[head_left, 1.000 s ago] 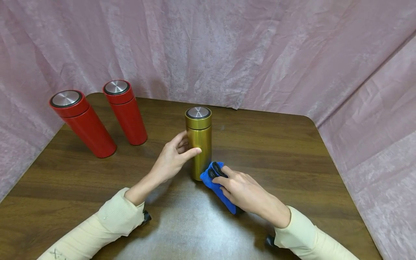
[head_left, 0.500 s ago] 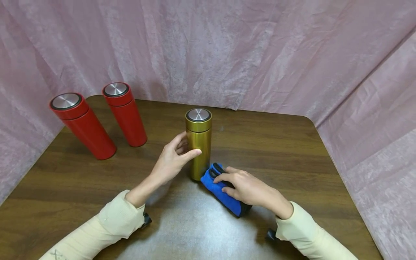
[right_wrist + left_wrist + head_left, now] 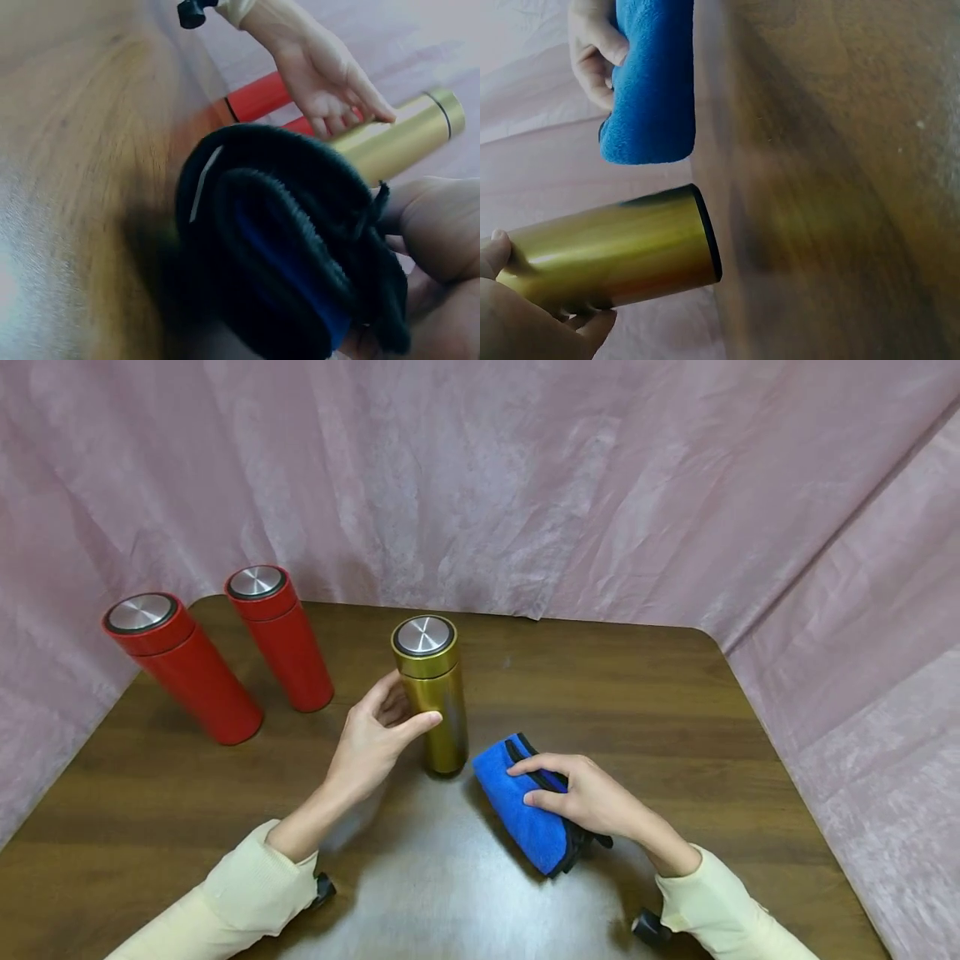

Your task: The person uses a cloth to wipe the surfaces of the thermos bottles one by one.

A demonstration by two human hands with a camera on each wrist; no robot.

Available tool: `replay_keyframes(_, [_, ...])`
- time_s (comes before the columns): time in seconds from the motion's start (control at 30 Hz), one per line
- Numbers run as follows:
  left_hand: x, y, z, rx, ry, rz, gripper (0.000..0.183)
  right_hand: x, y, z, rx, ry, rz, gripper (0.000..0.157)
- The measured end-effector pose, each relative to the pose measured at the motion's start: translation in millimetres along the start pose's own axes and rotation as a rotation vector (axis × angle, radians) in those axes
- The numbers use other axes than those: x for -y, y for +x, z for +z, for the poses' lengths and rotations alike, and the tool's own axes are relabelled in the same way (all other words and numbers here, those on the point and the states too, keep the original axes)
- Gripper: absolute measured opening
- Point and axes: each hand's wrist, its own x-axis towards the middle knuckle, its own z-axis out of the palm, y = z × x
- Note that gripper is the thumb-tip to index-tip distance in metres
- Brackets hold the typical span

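Note:
In the head view a gold vacuum flask with a silver-topped lid leans slightly to the left. My left hand grips its side, thumb in front and fingers behind. The left wrist view shows the flask's dark base seemingly just off the table. To the right, my right hand holds a folded blue cloth with black edging, fingers and thumb pinching its upper side. A gap separates cloth and flask. Black folds of the cloth fill the middle of the right wrist view.
Two red flasks with silver lid tops stand at the table's back left. The brown wooden table has pink curtains behind it and along its right side. Bright glare lies on the table's front middle.
The gold flask has shifted left with my left hand and now leans. My right hand and the cloth have drawn away to the right, and more of the cloth's blue side shows.

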Motion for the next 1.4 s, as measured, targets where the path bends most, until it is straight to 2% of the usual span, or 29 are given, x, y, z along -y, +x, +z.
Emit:
replay_keyframes(0.17, [-4.6, -4.9, -6.8, -0.039, -0.047, 0.024, 0.060, -6.0, -7.0, -0.7, -0.076, 0.215, 0.075, 0.034])
replay_keyframes(0.37, [-12.3, -5.7, -10.4, -0.074, -0.178, 0.057, 0.051, -4.8, -11.4, -0.4, -0.208, 0.490, 0.112, 0.037])
replay_keyframes(0.53, [-14.2, -0.9, -11.3, -0.106, -0.281, 0.087, 0.048, -2.5, -11.2, 2.8, -0.301, 0.642, 0.114, 0.041])
replay_keyframes(0.8, [-17.4, 5.2, -8.3, -0.164, -0.497, 0.155, 0.038, 3.7, -11.6, 18.3, -0.418, 0.724, 0.112, 0.041])
replay_keyframes(1.0, [-25.4, 4.2, -6.6, -0.234, -0.677, 0.188, 0.023, 11.2, -12.1, 32.8, -0.488, 0.721, 0.083, 0.039])
replay_keyframes(1.27, [-35.4, -1.5, -1.4, -0.246, -0.814, 0.183, 0.016, 28.5, -6.9, 46.2, -0.549, 0.710, -0.082, 0.035])
replay_keyframes(1.4, [-39.0, -5.1, 2.6, -0.223, -0.869, 0.158, 0.013, 32.4, -1.5, 49.4, -0.622, 0.651, -0.170, 0.034])
